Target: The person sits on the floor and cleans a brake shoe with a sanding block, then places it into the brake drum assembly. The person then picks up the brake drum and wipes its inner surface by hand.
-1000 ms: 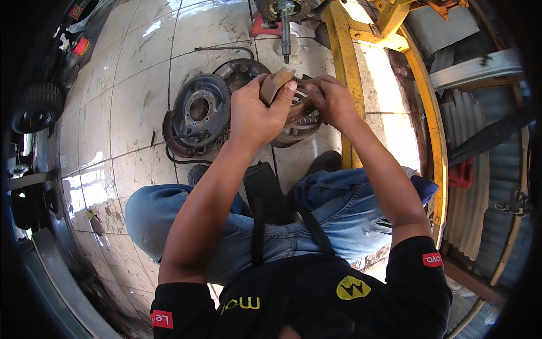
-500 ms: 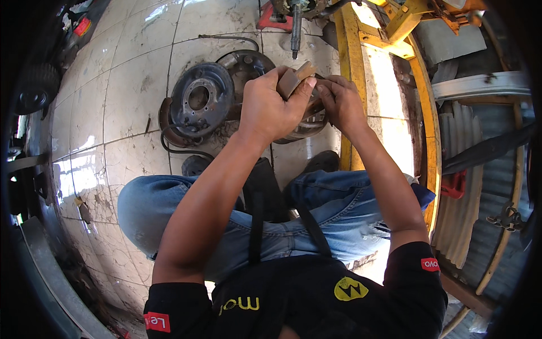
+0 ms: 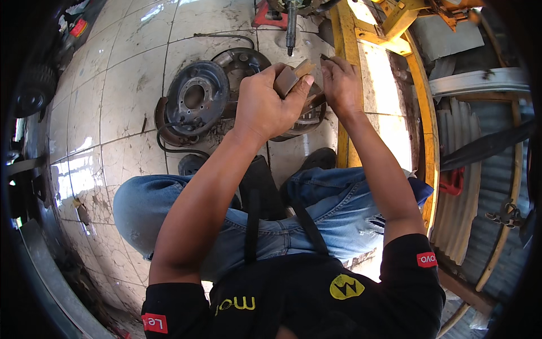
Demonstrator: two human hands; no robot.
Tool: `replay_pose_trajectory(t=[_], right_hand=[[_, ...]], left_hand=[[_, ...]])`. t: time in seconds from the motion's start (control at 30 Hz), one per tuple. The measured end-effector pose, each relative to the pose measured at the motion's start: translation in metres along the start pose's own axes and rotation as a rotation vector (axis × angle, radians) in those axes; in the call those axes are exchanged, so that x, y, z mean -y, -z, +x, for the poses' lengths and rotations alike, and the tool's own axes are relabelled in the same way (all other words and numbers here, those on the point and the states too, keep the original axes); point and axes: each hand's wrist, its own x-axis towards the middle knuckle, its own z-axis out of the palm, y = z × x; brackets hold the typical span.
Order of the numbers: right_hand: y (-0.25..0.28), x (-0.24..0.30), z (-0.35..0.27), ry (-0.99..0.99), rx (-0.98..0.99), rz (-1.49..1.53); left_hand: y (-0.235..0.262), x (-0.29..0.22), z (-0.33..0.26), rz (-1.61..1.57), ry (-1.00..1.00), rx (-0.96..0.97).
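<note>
The left hand grips a brown block, its long axis slanting up to the right, while the right hand pinches its far end above the brake drum.

Single head-worn fisheye view, aimed steeply down, close over raised hands; white tiled floor bent at rim, edges probably vignetted.

Brown pad, yellow frame, blue jeans
</note>
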Motion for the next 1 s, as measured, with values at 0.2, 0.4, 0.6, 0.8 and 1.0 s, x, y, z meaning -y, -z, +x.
replay_pose_trajectory(t=[0.2,0.4,0.6,0.8,1.0], right_hand=[[0.012,0.014,-0.005,0.017,0.088,0.172],[0.019,-0.018,0.013,-0.036,-0.019,0.14],[0.002,-0.003,-0.006,0.001,0.066,0.154],[0.015,0.006,-0.006,-0.043,0.083,0.343],[0.014,-0.011,-0.003,-0.094,-0.001,0.036]], left_hand=[[0.003,0.006,-0.001,-0.078,0.043,-0.021],[0.001,0.003,-0.002,-0.071,0.047,-0.02],[0.001,0.007,0.0,-0.092,0.044,-0.019],[0.003,0.015,0.003,-0.069,0.043,-0.046],[0.0,0.007,0.001,-0.128,0.068,-0.018]])
